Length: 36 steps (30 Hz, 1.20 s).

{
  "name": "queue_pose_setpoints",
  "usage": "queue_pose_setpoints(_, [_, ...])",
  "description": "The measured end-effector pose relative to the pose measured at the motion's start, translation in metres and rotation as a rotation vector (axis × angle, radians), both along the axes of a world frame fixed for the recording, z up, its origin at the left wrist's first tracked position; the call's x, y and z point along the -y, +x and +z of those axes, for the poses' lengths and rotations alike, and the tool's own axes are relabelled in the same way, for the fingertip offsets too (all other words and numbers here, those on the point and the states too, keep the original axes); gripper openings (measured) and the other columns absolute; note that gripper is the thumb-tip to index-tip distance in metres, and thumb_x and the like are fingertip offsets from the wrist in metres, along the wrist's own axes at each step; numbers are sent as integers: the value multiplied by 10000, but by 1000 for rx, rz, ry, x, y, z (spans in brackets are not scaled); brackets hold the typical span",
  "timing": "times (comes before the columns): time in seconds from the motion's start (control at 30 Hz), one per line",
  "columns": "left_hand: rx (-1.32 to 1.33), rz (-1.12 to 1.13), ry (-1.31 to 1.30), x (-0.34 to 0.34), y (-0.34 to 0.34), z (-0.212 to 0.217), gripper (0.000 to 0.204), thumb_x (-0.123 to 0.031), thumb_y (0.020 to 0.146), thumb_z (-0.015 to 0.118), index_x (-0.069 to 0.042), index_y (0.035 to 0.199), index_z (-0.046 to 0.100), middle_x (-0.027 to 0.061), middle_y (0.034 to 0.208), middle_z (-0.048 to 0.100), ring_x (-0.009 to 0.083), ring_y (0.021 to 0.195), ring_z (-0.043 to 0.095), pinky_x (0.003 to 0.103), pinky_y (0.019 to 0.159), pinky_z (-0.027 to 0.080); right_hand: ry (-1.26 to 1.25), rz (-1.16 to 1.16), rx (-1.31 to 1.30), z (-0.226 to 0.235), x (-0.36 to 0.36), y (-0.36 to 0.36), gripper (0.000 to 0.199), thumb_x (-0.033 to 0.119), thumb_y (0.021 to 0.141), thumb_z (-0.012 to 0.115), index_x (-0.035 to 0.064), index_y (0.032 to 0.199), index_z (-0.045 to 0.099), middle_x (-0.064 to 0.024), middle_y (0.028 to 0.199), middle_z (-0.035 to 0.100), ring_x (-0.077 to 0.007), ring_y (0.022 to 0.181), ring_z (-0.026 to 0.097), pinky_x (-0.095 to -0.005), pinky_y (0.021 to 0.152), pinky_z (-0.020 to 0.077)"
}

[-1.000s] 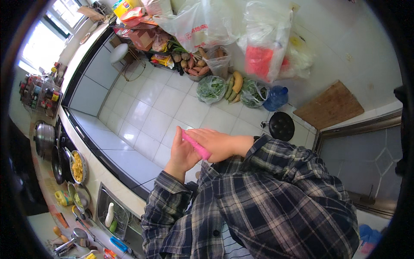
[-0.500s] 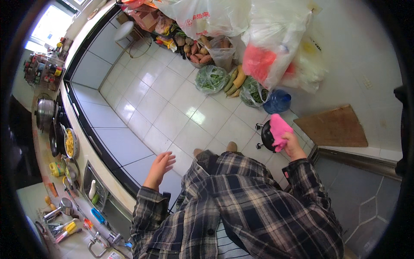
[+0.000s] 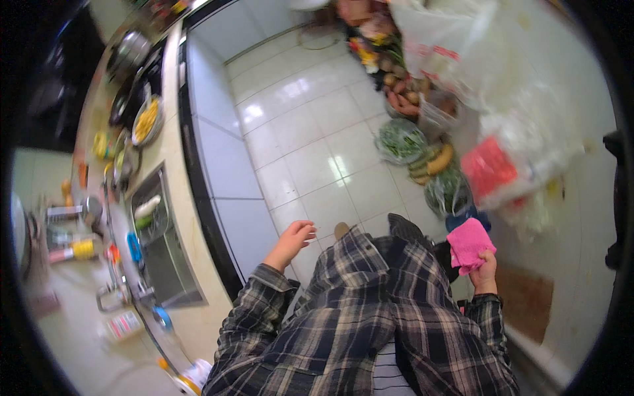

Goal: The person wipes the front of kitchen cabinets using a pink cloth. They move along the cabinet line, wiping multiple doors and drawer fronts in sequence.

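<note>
Looking down from the head view, with the clock centred on its middle, the right hand [image 3: 485, 270] is at four o'clock, its fingers clamped on the lower edge of a pink cloth [image 3: 470, 243]. The cloth spreads above that hand, just past three o'clock, and partly covers a black stool [image 3: 444, 259] and a blue water jug [image 3: 457, 220] behind it. The left hand [image 3: 294, 241] is at seven o'clock, holding nothing, its fingers loosely bent; it hangs well apart from the cloth, in front of the pale cabinets [image 3: 236, 228]. A plaid shirt [image 3: 343, 310] fills six o'clock.

Between eight and nine o'clock, a metal sink [image 3: 175, 267] contains a white vegetable [image 3: 147, 206] and a green one [image 3: 143, 222] beside it. At ten o'clock a bowl of yellow food [image 3: 146, 123] stands on the counter [image 3: 173, 122]. Bagged greens [image 3: 401, 140] lie on the tiled floor [image 3: 294, 178] at two o'clock, near a yellow squash [image 3: 441, 159]. A brown board [image 3: 528, 297] is at four o'clock, beyond the right hand.
</note>
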<state>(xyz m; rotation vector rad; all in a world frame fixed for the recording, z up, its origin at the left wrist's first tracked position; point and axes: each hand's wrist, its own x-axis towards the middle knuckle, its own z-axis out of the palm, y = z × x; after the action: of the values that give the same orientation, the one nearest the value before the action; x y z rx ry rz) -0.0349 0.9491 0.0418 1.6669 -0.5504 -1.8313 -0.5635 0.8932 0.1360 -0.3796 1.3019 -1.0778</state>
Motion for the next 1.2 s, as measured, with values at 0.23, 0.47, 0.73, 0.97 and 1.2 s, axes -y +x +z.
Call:
queue_pose_setpoints(0.23, [533, 39, 28, -87, -45, -14, 431, -322, 919, 588, -3, 1207, 559, 194, 1139, 649, 309, 1056, 635, 389, 890, 501, 46, 699, 41, -21, 134, 83, 513, 112, 730, 503, -58, 1213, 542, -160, 1060, 659, -295, 913, 657, -391, 786, 539])
queue_pose_setpoints(0.47, [486, 172, 302, -175, -220, -20, 524, -361, 929, 563, 29, 1277, 527, 230, 1235, 598, 363, 1155, 568, 415, 969, 451, 264, 974, -114, -89, 223, 117, 407, 80, 749, 498, -57, 1128, 559, -128, 898, 651, -261, 733, 646, -366, 646, 540])
queue_pose_setpoints(0.73, [101, 148, 616, -256, -354, -38, 594, -444, 950, 502, 14, 1329, 491, 234, 1307, 545, 373, 1210, 520, 422, 1002, 424, 409, 1433, -37, -149, 201, 129, 428, 108, 784, 503, -55, 1178, 532, -142, 850, 639, -269, 646, 631, -364, 613, 554])
queue_pose_setpoints(0.97, [-26, 124, 634, -310, -403, -127, 667, -479, 905, 528, 16, 1349, 479, 255, 1320, 540, 383, 1232, 514, 431, 1029, 405, 474, 1415, -70, -203, 97, 135, 279, 171, 850, 494, -89, 915, 572, -192, 571, 601, -317, 420, 553, -396, 485, 533])
queue_pose_setpoints(1.2, [59, 240, 595, -346, -448, -176, 765, -507, 905, 529, -109, 1503, 265, 231, 1510, 308, 401, 1366, 346, 457, 1125, 295, 663, 1639, -234, -296, 4, 133, 280, 182, 864, 513, -51, 1000, 587, -165, 739, 653, -290, 586, 623, -378, 526, 529])
